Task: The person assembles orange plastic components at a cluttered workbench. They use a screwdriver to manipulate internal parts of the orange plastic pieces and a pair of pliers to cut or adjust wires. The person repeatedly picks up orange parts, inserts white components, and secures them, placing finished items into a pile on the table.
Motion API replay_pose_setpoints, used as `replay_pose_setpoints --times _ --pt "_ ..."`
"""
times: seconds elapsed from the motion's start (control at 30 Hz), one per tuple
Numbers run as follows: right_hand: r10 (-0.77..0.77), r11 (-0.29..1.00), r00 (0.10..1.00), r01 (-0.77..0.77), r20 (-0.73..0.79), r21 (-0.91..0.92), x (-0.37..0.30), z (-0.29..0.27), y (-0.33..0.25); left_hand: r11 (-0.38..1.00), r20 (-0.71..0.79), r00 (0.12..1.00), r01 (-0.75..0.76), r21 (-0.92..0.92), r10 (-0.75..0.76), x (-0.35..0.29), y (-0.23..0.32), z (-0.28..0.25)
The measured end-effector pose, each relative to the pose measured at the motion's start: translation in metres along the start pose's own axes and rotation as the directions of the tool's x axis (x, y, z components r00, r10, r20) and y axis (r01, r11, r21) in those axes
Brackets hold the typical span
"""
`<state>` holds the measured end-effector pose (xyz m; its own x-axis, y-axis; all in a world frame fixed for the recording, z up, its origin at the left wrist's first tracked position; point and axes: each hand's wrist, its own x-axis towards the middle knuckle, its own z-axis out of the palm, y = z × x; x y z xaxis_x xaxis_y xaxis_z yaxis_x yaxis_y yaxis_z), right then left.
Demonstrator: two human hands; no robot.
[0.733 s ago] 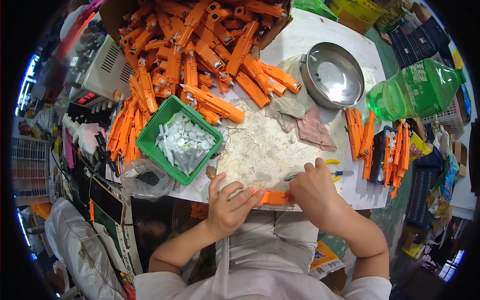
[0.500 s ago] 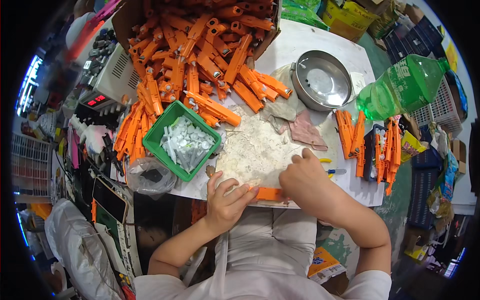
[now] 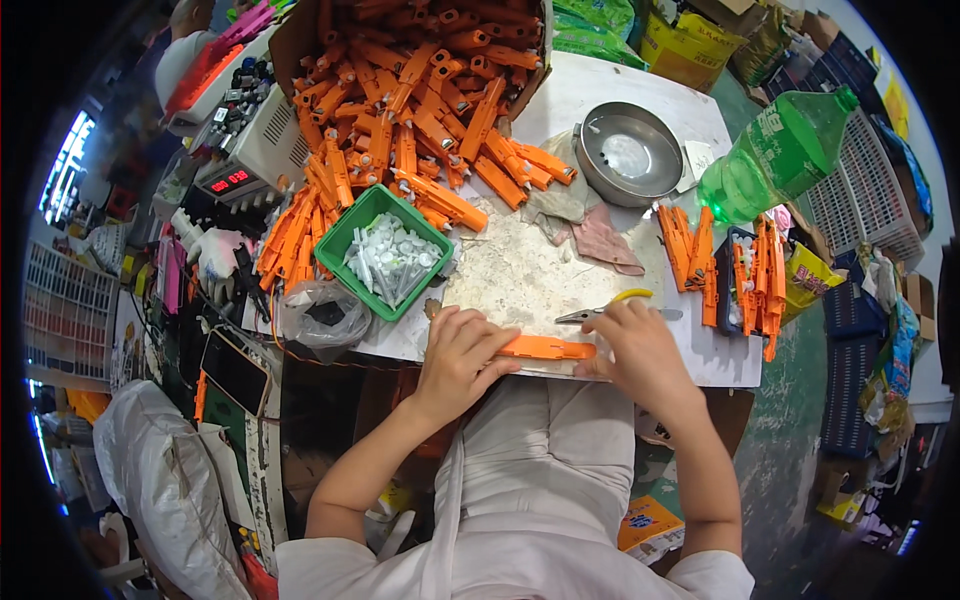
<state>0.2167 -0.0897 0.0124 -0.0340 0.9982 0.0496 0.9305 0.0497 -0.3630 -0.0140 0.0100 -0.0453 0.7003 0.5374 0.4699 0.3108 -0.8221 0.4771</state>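
Observation:
A long orange plastic part (image 3: 548, 347) lies crosswise at the near edge of the table. My left hand (image 3: 462, 362) is closed around its left end, thumb below and fingers on top. At the right end, my right hand (image 3: 642, 355) has its fingers curled and its thumb against the part; its fingertips are partly hidden. Just beyond the right hand lie pliers (image 3: 578, 316) with a yellow handle, partly covered by the fingers. A green bin (image 3: 330, 240) of small white and grey plastic pieces stands beyond my left hand.
A large box of orange parts (image 3: 420, 100) spills onto the table at the back. A steel bowl (image 3: 640, 185), a pink cloth (image 3: 605, 240) and a green bottle (image 3: 770, 160) are at the back right. Several orange parts (image 3: 685, 245) lie right, beside a dark bin (image 3: 730, 270).
My right hand has moved off the top of the orange part to its right end, uncovering the part and the pliers' jaws. The left hand stays on the left end. The view has shifted slightly.

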Motion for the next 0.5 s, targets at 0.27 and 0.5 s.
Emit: replay_pose_setpoints --times 0.27,0.5 --pt "0.176 0.885 0.960 -0.056 -0.219 0.463 -0.034 0.041 -0.002 0.995 0.063 0.997 -0.052 0.084 0.047 0.002 0.013 -0.010" --pt "0.467 -0.155 0.878 0.201 -0.108 0.967 -0.041 0.055 -0.031 0.995 -0.122 0.991 0.048 -0.093 -0.059 -0.012 0.054 -0.007"
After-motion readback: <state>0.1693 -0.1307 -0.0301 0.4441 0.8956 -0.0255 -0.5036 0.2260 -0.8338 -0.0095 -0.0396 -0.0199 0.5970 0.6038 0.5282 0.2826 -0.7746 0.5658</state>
